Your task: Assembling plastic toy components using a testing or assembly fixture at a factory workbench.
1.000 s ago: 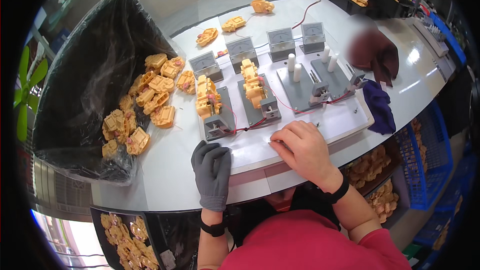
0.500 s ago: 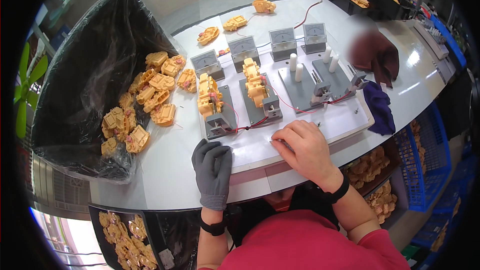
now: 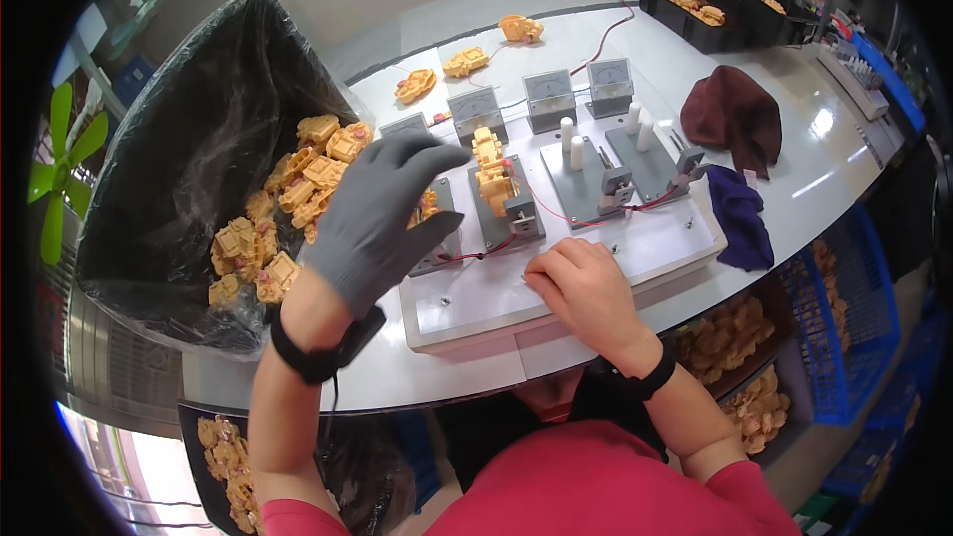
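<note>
My left hand (image 3: pixel 382 223), in a grey glove, is raised over the leftmost test fixture with fingers and thumb apart, and I see nothing in its grasp. Behind it, a yellow plastic part on that fixture (image 3: pixel 429 206) is mostly hidden. A second yellow plastic part (image 3: pixel 490 174) stands upright on the neighbouring grey fixture (image 3: pixel 526 223). My bare right hand (image 3: pixel 584 290) rests on the front of the white board (image 3: pixel 476 323), fingers curled together; whatever is inside them, if anything, is hidden. Two fixtures to the right carry white pegs (image 3: pixel 577 152) and no yellow part.
At left, a box lined with black plastic (image 3: pixel 189 169) holds a heap of yellow parts (image 3: pixel 323 174). Several dial meters (image 3: pixel 549 99) line the board's back edge. Brown cloth (image 3: pixel 733 114) and purple cloth (image 3: pixel 740 218) lie right. Black trays (image 3: pixel 695 20) stand at the back.
My left hand has risen from the board's front left corner up and forward over the leftmost fixture, its fingers spreading. My right hand stays on the board. The view has shifted slightly.
</note>
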The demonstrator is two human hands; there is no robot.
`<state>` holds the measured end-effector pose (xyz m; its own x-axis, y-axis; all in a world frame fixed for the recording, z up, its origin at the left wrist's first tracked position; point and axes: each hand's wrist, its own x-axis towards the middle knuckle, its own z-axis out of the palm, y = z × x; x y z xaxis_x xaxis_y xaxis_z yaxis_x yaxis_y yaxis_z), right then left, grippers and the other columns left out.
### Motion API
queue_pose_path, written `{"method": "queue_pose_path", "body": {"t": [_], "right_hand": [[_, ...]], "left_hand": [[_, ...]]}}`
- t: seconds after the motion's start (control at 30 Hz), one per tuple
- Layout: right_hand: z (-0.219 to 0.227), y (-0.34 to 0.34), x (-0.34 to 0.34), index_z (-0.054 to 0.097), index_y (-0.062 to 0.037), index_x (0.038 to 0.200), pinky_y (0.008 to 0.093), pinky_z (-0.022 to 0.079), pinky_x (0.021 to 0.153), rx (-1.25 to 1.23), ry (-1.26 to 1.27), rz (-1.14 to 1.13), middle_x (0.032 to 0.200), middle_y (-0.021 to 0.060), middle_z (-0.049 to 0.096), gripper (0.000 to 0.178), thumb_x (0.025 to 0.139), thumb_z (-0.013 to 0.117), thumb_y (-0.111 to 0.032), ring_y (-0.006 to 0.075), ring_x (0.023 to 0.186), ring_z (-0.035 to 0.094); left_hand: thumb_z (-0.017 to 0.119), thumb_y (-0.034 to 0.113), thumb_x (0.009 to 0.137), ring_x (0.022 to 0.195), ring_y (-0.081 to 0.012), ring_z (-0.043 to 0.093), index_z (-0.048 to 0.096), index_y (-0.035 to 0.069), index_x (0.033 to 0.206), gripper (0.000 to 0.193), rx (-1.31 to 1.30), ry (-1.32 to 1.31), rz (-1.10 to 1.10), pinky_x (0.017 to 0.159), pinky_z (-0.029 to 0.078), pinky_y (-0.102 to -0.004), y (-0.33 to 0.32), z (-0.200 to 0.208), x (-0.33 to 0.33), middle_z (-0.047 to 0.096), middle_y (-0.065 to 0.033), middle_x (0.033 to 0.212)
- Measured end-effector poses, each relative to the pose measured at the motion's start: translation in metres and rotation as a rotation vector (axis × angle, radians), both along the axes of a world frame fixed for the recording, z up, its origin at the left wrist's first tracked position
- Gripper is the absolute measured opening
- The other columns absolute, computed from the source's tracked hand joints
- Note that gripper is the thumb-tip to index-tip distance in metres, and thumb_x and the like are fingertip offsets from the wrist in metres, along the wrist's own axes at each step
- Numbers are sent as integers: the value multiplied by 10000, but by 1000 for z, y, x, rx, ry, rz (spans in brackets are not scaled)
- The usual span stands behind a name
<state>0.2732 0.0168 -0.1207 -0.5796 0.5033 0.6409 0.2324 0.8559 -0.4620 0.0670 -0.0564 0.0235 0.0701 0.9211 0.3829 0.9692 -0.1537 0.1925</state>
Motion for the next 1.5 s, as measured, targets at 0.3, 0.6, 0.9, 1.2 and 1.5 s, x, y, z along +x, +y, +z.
{"method": "queue_pose_path", "body": {"t": [0.3,0.6,0.9,1.2,1.5], "right_hand": [[6,5,-12,479,-39,1309,382,456,921,-290,345,176,1126,145,570,489,891,684,-190,268,1011,584],[8,9,-8,536,-32,1220,351,502,850,-544,354,463,996,118,593,403,887,682,-207,248,884,613],[14,-29,62,318,-73,1444,386,386,1069,-233,513,329,1383,160,463,763,824,758,-141,334,1277,475],[-170,-77,298,530,-13,1290,330,523,884,-1223,-79,-409,1150,120,655,618,842,721,-393,200,1034,639],[-289,-88,468,614,-21,1128,333,519,797,-1071,70,-1191,955,104,677,291,883,628,-179,209,877,652]], "left_hand": [[774,196,653,1118,-288,545,664,242,1105,467,-381,557,-207,872,442,-404,80,-18,14,597,-56,1192],[710,156,696,965,-299,586,682,193,917,226,-203,575,-355,809,474,-405,86,-10,12,641,-49,939],[773,8,704,1001,-263,571,584,22,1086,427,-319,-294,-477,901,456,-346,-26,9,100,585,-131,1062],[693,52,856,1111,-328,571,538,10,1309,480,-383,-357,-422,924,480,-385,-70,-40,95,576,-193,1231],[696,6,794,1016,-254,568,581,15,1110,336,-77,-664,97,903,456,-339,-150,-80,23,584,-144,1089]]}}
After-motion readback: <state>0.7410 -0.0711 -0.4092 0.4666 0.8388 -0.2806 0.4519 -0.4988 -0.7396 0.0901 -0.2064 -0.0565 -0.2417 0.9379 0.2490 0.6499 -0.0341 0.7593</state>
